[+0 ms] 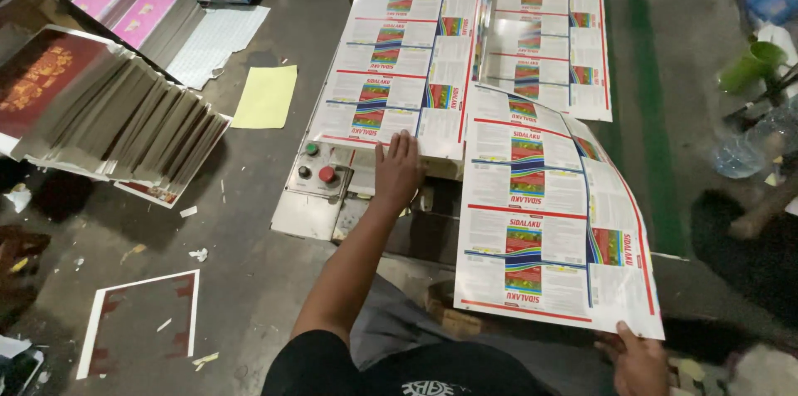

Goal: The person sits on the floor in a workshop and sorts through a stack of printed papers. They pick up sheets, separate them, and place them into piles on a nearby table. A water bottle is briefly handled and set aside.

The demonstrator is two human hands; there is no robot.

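The left hand (397,165) lies flat, fingers spread, on the near edge of a stack of printed sheets (391,72) on the machine table; it presses down and grips nothing. The right hand (638,359) sits at the bottom edge of the view, partly cut off, and pinches the near corner of a loose printed sheet (549,221) that tilts up from the table toward the person. Its thumb is on top, while the fingers under the sheet are hidden. This loose sheet overlaps the right side of the stack and covers part of what lies beneath.

A second stack of printed sheets (549,39) lies farther back on the right, its far end cut off by the top of the frame. Just left of the left hand a metal control box (318,170) carries a green button, a dark one and a red one. On the floor to the left lie a yellow sheet (266,97) and a fanned pile of red printed cards (108,113), its left side running out of view. Pink stacks (137,5) stand behind it.

At the right edge a green cup (752,63) and a clear plastic bottle (752,142) show only in part, and the dark shape below them is too dim to make out
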